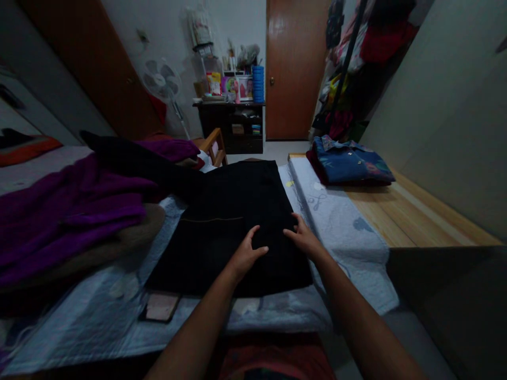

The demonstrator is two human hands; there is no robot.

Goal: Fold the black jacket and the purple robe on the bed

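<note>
A black garment (222, 248) lies spread out on the bed's light blue patterned sheet (336, 221), with a thin brown line across its left half. Over the garment's lower right part is my left hand (245, 256), thumb and fingers apart, holding nothing. My right hand (303, 236) is at the garment's right edge, its fingers also apart and nothing in them. Whether either hand touches the cloth is hard to tell. A dark-edged phone-like object (160, 307) pokes out from under the garment's lower left corner.
Purple clothing (79, 211) is heaped on the left. Folded blue clothes (352, 162) rest on a wooden ledge (407, 216) to the right. Farther back are a wooden chair (217, 148), a fan (162, 79), a dark cabinet (232, 140) and a brown door (293, 68).
</note>
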